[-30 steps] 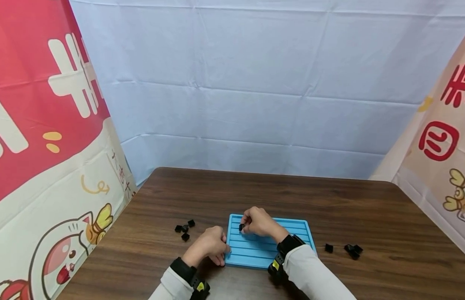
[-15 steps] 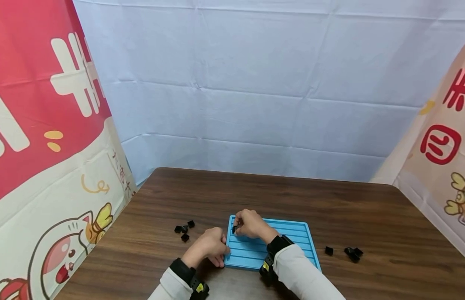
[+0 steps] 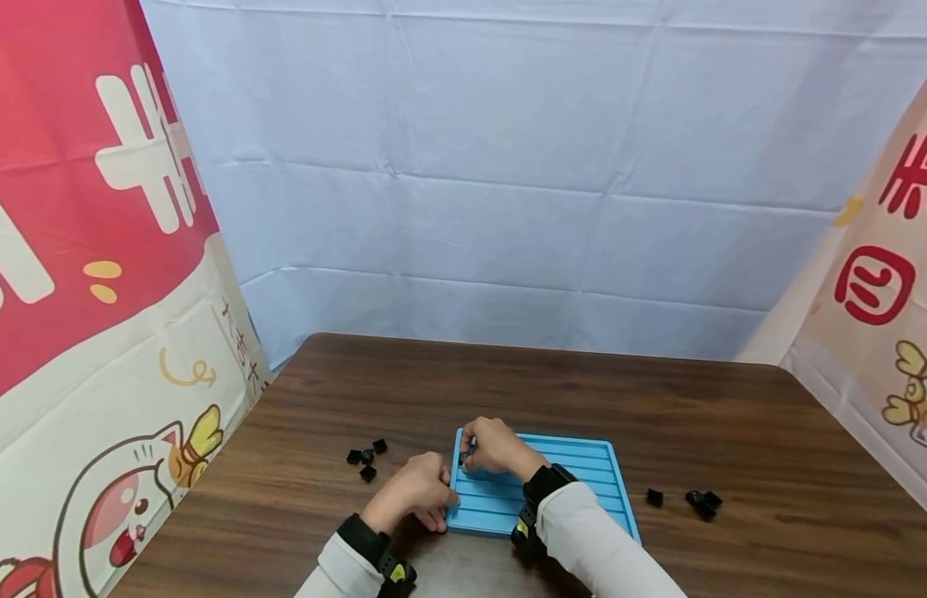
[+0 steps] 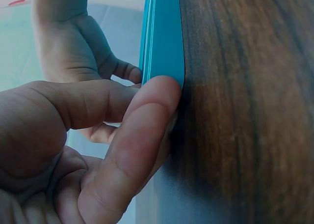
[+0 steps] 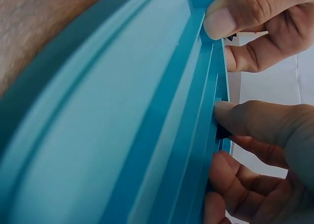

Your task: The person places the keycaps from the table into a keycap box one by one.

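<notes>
On the brown table lies a light blue ridged tray [image 3: 489, 511]. My left hand [image 3: 421, 490] pinches its left edge near the front corner, thumb over the rim and curled fingers against the outer side, as the left wrist view shows on the tray wall [image 4: 166, 37]. Over the tray's left end, my right hand [image 3: 497, 448] pinches a small black keycap-like piece [image 3: 463, 458] between thumb and fingers. In the right wrist view that black piece [image 5: 223, 132] is mostly hidden by the fingers, low against the ridges. Whether it touches the tray floor, I cannot tell.
Several small black pieces [image 3: 368, 458] lie on the table left of the tray. To the right are a single black piece [image 3: 654, 497] and a small black cluster [image 3: 704, 504]. A pale blue cloth [image 3: 493, 183] hangs behind the table [image 3: 553, 382].
My right hand has moved left along the tray with the black piece, reaching the left end and then slowing. The left hand has kept its grip on the tray edge.
</notes>
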Available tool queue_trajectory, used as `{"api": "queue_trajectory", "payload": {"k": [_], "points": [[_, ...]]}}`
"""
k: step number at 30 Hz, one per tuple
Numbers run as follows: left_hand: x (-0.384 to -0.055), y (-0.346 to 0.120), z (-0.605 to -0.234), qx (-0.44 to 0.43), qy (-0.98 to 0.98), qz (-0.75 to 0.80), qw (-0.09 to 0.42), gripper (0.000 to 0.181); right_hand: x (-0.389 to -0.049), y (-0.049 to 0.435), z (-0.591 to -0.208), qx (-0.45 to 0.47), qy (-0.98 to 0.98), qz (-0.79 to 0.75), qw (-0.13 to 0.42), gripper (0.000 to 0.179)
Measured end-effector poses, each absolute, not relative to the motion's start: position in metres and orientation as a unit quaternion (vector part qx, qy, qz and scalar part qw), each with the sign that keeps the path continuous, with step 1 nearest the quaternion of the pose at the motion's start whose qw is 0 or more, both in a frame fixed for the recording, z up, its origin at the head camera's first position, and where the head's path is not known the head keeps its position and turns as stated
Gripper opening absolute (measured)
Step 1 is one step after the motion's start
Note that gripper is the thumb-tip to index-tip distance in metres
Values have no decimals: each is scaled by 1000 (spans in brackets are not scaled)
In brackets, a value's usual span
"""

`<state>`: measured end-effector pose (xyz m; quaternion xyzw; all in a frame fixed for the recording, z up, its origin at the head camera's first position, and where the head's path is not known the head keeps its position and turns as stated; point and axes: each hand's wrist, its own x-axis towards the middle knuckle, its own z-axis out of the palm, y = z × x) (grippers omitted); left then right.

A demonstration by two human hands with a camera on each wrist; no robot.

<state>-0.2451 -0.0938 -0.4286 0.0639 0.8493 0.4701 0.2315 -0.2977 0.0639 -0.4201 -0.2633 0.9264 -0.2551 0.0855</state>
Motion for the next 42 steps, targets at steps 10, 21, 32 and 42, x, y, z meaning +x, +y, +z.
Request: {"api": "queue_trajectory", "payload": {"k": [10,21,32,42], "points": [[-245,-93,-428,60,851,467,233,20,-297,62,-420,-261,930,-243,93,18],[-243,-91,-428,57,853,466,229,21,-295,64,-419,-259,929,-245,103,20],[-242,-93,-427,57,853,465,230,19,-296,76,-411,-285,916,-250,130,37],[-243,-93,-426,56,848,474,230,20,-291,89,-396,-287,938,-165,97,54]]}}
